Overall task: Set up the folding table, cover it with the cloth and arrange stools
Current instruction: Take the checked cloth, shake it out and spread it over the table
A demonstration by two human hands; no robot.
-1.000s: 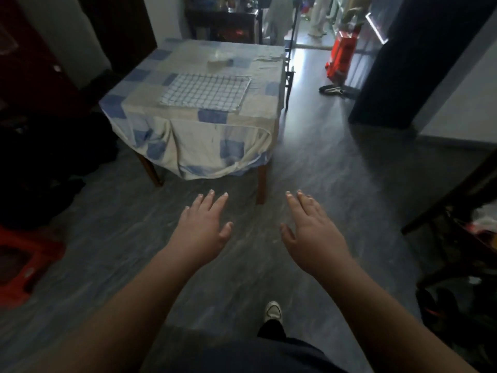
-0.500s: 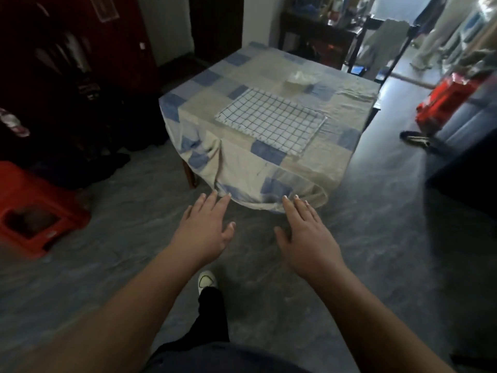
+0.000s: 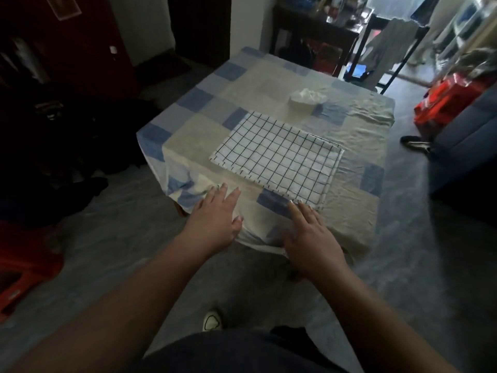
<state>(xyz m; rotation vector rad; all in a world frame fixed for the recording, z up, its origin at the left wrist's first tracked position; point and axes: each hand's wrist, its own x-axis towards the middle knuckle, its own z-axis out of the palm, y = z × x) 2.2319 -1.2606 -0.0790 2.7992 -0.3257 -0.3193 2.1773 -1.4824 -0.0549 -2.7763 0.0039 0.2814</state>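
Note:
A square table stands ahead of me under a beige cloth with blue squares (image 3: pixel 357 125) that hangs over its edges. On top lies a folded white cloth with a black grid (image 3: pixel 277 157), and behind it a crumpled white tissue pack (image 3: pixel 306 98). My left hand (image 3: pixel 215 222) reaches out flat over the near left corner of the table, fingers straight. Level with the near edge, my right hand (image 3: pixel 309 238) is flat too, its fingertips close to the grid cloth's near corner. Neither hand holds anything. A red plastic stool (image 3: pixel 24 275) stands on the floor at far left.
Dark bags and clothes (image 3: pixel 67 146) lie heaped along the left wall. A red object (image 3: pixel 451 98) and a dark shoe (image 3: pixel 414 144) are on the floor to the right, beside a dark sofa (image 3: pixel 468 162). A drying rack with clothes (image 3: pixel 390 47) stands behind the table.
I have walked up to the table, which now fills the middle of the view. Both open hands have gone from above the floor to the table's near edge.

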